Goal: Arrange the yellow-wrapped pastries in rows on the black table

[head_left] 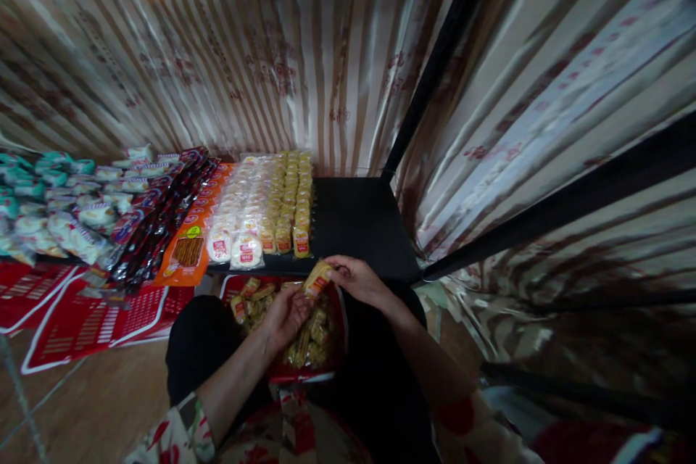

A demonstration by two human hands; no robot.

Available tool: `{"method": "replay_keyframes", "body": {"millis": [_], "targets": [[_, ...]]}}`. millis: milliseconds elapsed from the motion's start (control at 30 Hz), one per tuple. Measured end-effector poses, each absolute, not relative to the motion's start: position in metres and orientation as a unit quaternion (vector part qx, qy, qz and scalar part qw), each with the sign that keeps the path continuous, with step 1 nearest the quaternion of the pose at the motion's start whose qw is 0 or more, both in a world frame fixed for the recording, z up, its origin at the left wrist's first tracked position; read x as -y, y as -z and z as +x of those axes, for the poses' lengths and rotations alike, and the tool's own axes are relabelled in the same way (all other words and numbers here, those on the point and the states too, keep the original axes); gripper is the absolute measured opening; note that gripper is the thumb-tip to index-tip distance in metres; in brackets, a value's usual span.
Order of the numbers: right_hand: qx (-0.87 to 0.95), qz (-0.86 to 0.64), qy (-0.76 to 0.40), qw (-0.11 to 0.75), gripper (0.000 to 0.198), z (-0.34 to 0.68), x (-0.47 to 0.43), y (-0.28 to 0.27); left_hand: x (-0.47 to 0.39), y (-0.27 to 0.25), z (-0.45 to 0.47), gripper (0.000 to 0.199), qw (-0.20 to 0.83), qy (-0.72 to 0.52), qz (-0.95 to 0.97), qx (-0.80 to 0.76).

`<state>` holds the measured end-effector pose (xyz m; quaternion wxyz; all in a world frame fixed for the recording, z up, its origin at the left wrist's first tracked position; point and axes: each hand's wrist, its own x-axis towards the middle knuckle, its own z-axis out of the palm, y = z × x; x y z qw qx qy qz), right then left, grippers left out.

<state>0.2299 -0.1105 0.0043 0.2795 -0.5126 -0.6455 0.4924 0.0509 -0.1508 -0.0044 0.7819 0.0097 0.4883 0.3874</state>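
Note:
A small yellow wrapped snack packet [317, 280] with a red label is held above the basket, tilted, between both hands. My right hand [356, 280] pinches its upper right end between thumb and fingers. From the lower left, the curled fingers of my left hand [286, 315] close on its other end. Below them, a red basket [342, 333] on my lap holds many similar yellow packets [309, 348]. Ahead, matching yellow packets [302, 235] stand in rows on a black shelf [353, 225], beside rows of round white wrapped snacks [246, 251].
Orange pretzel-stick bags [188, 254], dark red packets [157, 221], white packets [98, 214] and teal packets [25, 185] fill the shelf's left side. Red baskets [81, 326] sit low left. Black posts [435, 51] and striped curtains [348, 51] stand behind and right.

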Motion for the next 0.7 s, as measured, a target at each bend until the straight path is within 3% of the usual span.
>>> {"method": "replay_keyframes", "body": {"millis": [200, 400, 467, 533, 700], "targets": [[0.564, -0.59, -0.479, 0.322, 0.023, 0.239, 0.102, 0.005, 0.129, -0.011, 0.064, 0.036, 0.768, -0.39, 0.064, -0.504], [0.446, -0.605, -0.543, 0.375, 0.028, 0.241, 0.102, 0.01, 0.101, -0.036, 0.091, 0.003, 0.735, -0.41, 0.183, -0.508], [0.446, -0.604, -0.542, 0.378, 0.031, 0.242, 0.101, 0.011, 0.092, -0.04, 0.101, 0.003, 0.704, -0.416, 0.225, -0.53], [0.468, -0.631, -0.494, 0.371, 0.032, 0.246, 0.098, 0.012, 0.082, -0.041, 0.11, 0.005, 0.673, -0.408, 0.267, -0.557], [0.59, -0.693, -0.219, 0.351, 0.047, 0.26, 0.079, 0.006, 0.052, -0.042, 0.127, 0.023, 0.608, -0.354, 0.389, -0.595]]}}
